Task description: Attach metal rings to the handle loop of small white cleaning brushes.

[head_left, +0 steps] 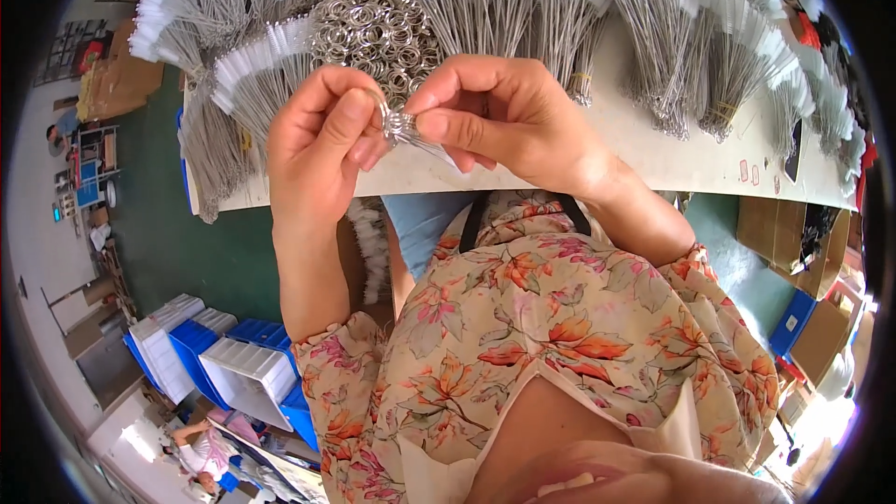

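My left hand [319,140] is closed in a pinch on a split metal key ring [384,108], held up just in front of the table's near edge. Against that ring sits a cluster of small wire loops [402,128], the ends of thin wire-handled brushes. My right hand [527,121] pinches the wire stems just behind the loops; most of their length is hidden by its fingers. Beyond both hands lies a heap of loose silvery key rings [359,33]. Bundles of wire brushes with white bristles [476,14] lie fanned out beside the heap.
The pale table [616,154] carries more brush bundles [723,56] on the right and others [238,75] on the left. Blue and white plastic crates [247,369] stand on the green floor at lower left. A cardboard box [779,233] is at right. Another person [207,453] is at lower left.
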Tool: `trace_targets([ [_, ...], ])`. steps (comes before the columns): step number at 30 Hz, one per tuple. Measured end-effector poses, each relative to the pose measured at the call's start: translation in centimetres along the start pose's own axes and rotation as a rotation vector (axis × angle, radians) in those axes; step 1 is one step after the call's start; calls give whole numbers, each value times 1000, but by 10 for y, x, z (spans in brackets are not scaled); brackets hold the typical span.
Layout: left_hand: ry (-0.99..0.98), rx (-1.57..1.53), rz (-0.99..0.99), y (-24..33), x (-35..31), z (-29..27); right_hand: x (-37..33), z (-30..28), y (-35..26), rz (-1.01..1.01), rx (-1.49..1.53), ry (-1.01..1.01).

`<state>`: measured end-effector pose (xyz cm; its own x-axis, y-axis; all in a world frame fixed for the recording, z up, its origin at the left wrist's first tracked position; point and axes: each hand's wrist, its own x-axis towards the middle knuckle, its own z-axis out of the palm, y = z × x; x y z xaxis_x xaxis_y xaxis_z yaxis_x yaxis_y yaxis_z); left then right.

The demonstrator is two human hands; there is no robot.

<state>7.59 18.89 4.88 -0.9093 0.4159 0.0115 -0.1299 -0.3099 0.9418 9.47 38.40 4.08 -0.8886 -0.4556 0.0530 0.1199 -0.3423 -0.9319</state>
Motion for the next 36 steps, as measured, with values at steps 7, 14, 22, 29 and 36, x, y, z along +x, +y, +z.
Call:
trace_targets([
  [7,107,688,370,9,-18,4,7,8,0,59,-8,-71],
  [14,264,23,392,-3,-32,-3,26,38,41,-378,-314,74],
  [22,526,427,245,21,-115,-58,5,12,89,-90,-619,-121],
  [29,375,1422,-103,-133,-150,-136,-17,8,109,367,-554,-3],
  [36,62,1446,-1232,-294,-292,-194,-16,2,120,368,-668,-56],
])
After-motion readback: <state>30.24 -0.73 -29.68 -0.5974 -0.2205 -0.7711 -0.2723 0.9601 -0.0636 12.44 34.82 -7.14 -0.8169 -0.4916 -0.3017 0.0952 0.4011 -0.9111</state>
